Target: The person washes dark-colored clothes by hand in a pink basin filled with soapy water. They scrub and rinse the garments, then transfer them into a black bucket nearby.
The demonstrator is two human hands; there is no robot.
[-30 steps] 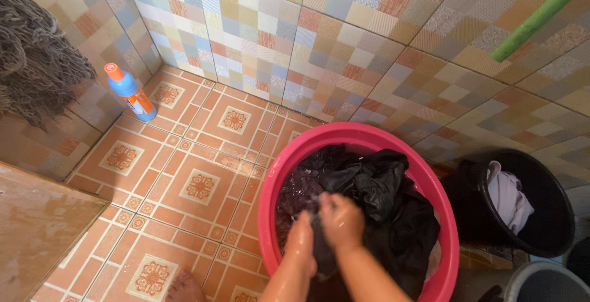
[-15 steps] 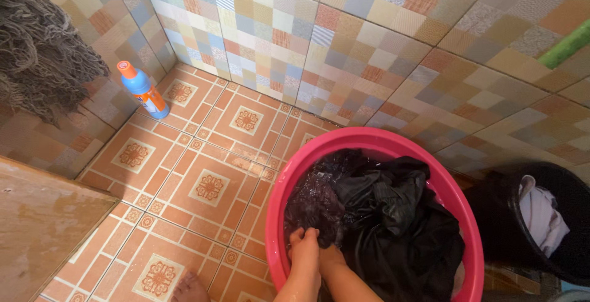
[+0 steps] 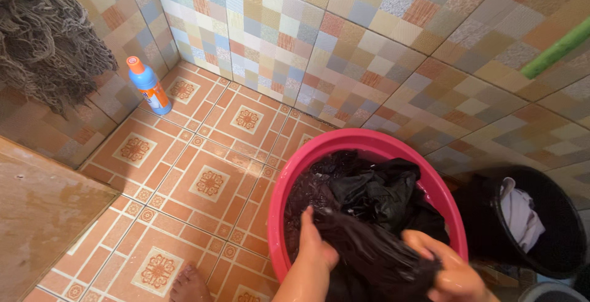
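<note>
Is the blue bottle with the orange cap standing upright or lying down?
Upright. The blue bottle stands on its base on the floor tiles near the wall corner, orange cap on top.

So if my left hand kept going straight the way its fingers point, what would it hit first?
Probably the bunched black cloth lying wet in the pink basin. The left hand points up and away into it, though depth is hard to judge.

- The black garment (image 3: 375, 228) is thin cloth, soaked and glistening where it is stretched
- The pink basin (image 3: 369, 139) is smooth, glossy plastic
- The floor tiles (image 3: 184, 173) look matt ceramic, the wall tiles (image 3: 344, 50) slightly shinier
- The mop head (image 3: 49, 43) is rough grey yarn
- The black bucket (image 3: 553, 228) is dull plastic, with white cloth (image 3: 519, 213) inside
- The blue bottle (image 3: 149, 85) is smooth plastic
- Both hands' skin is wet and shiny
</note>
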